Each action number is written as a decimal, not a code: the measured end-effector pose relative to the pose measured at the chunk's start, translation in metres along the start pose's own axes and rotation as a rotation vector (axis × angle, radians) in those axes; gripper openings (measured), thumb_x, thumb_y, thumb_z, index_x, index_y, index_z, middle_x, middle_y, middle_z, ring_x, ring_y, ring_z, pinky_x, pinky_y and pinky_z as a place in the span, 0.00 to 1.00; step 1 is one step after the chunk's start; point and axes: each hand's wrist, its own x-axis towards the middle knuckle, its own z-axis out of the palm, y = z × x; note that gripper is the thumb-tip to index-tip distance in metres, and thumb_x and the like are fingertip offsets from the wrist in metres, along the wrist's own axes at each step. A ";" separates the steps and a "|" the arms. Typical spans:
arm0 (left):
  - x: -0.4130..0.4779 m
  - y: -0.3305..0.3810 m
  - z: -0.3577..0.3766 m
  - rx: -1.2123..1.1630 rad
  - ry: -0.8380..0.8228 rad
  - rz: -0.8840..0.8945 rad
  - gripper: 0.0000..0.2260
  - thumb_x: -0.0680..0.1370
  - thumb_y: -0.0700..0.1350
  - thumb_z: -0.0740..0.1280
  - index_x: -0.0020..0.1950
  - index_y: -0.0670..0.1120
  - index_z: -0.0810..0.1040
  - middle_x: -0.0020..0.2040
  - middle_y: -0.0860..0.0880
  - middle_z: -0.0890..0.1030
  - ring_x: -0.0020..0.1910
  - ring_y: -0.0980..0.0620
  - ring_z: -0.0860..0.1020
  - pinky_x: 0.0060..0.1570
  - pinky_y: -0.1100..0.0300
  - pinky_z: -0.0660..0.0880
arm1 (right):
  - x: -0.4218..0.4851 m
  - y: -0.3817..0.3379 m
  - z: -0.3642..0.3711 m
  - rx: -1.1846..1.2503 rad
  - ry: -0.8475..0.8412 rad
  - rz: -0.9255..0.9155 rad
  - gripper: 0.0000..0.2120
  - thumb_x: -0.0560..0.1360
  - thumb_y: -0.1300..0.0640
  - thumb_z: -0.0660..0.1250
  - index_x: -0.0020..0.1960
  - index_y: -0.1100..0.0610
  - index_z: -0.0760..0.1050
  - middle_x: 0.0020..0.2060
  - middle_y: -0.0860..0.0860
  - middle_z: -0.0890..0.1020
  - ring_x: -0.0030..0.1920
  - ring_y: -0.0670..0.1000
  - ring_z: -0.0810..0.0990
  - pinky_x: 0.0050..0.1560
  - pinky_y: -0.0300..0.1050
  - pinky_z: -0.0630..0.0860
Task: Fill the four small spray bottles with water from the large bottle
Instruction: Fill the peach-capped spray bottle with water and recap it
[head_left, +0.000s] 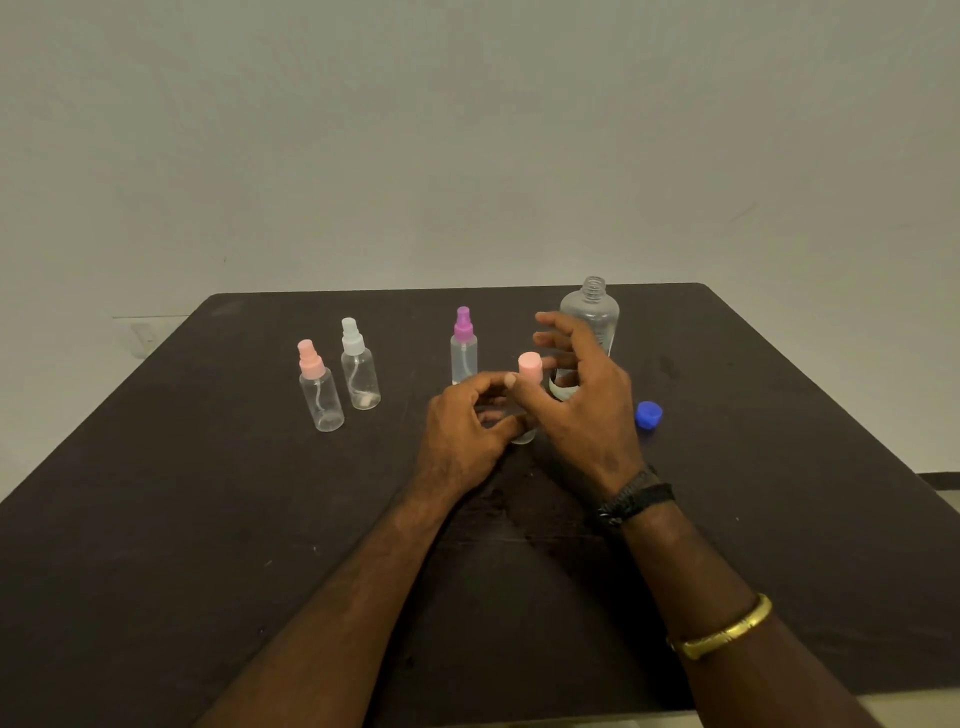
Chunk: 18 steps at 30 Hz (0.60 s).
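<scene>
My left hand (462, 431) has its fingers curled round the small clear spray bottle with the pale pink cap (530, 368), which stands on the dark desk (208, 467). My right hand (587, 405) hovers beside the cap, fingers spread and holding nothing. I should steady the body and twist the cap squarely. My hands hide its water level and the lower part of the large clear uncapped bottle (592, 317).

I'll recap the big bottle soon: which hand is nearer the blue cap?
Right. The right hand is just left of the blue cap; the left hand, farther left, holds the pink-capped bottle.
</scene>
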 end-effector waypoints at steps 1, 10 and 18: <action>0.000 0.000 0.000 0.004 0.001 0.000 0.20 0.72 0.44 0.79 0.63 0.45 0.82 0.55 0.52 0.85 0.53 0.57 0.84 0.54 0.60 0.83 | 0.000 0.001 0.000 -0.021 0.010 -0.002 0.26 0.73 0.52 0.78 0.69 0.48 0.74 0.54 0.44 0.82 0.52 0.39 0.81 0.50 0.32 0.77; 0.001 -0.001 0.000 0.024 0.008 -0.031 0.21 0.72 0.43 0.80 0.64 0.46 0.82 0.55 0.52 0.85 0.53 0.58 0.84 0.53 0.64 0.82 | 0.000 -0.001 -0.003 0.029 0.073 -0.033 0.18 0.75 0.59 0.75 0.64 0.50 0.78 0.47 0.41 0.84 0.49 0.43 0.83 0.49 0.43 0.81; 0.004 -0.006 -0.001 0.020 0.113 -0.082 0.22 0.71 0.44 0.80 0.64 0.44 0.82 0.53 0.52 0.86 0.51 0.58 0.84 0.52 0.64 0.82 | 0.005 0.010 -0.012 -0.115 0.166 0.033 0.15 0.76 0.60 0.72 0.62 0.51 0.79 0.46 0.45 0.84 0.45 0.44 0.83 0.49 0.43 0.83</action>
